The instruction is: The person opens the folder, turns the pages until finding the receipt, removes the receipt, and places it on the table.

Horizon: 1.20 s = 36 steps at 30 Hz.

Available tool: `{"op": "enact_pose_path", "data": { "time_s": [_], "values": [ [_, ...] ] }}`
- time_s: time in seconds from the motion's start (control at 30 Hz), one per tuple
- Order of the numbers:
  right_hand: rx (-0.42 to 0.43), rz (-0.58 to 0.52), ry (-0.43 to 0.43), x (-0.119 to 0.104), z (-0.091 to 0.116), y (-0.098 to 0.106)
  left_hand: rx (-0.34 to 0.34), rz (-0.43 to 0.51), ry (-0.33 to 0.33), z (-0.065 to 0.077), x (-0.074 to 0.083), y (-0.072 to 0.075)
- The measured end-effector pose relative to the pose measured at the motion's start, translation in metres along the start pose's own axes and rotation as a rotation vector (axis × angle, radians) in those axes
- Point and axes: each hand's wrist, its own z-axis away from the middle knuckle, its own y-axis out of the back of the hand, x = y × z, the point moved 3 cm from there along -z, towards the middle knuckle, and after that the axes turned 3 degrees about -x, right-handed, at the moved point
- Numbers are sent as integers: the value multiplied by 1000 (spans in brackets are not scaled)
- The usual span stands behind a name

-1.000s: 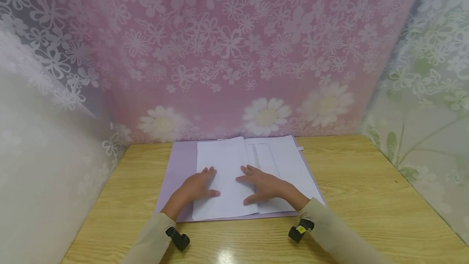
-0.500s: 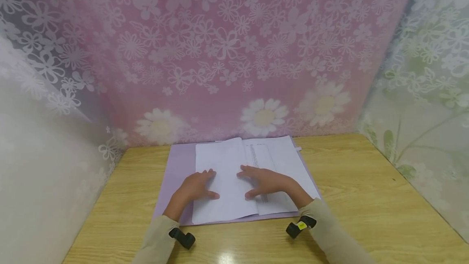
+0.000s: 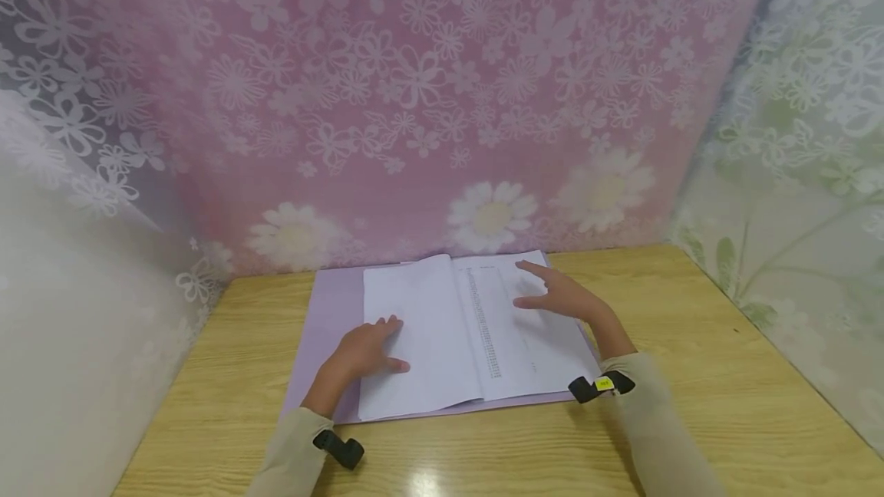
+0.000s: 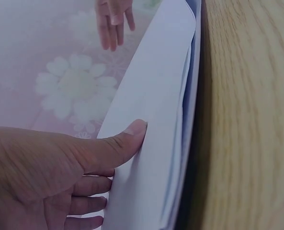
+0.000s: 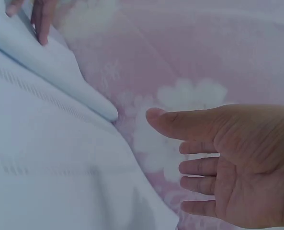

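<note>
A purple folder lies spread on the table with white paper sheets in it. The left sheet is blank, and the right page carries a narrow column of small print. My left hand rests on the blank sheet near its left side, fingers spread; in the left wrist view its thumb lies on the paper. Over the upper right part of the printed page hovers my right hand, thumb and fingers apart and holding nothing. In the right wrist view this hand shows its open palm beside the page edge.
The wooden table extends to both sides and in front of the folder. A pink flowered covering stands right behind it, with pale flowered sides left and right. Each wrist wears a black camera strap.
My right hand has lifted from the middle of the sheets and moved right and away from me, uncovering the printed column. The left hand stays on the blank sheet.
</note>
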Motion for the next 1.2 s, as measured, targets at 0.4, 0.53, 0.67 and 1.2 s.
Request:
{"op": "enact_pose_path", "data": {
  "time_s": [0.4,0.53,0.67,1.2],
  "values": [
    [47,7,-81,53,-10,7,6,8,-6,-1,-1,1],
    [43,28,-83,63,-12,6,6,8,-5,0,-1,1],
    [40,20,-96,70,-12,4,4,7,-8,0,-1,1],
    [36,-35,-141,73,-12,-5,18,21,-9,1,-1,0]
  ]
}}
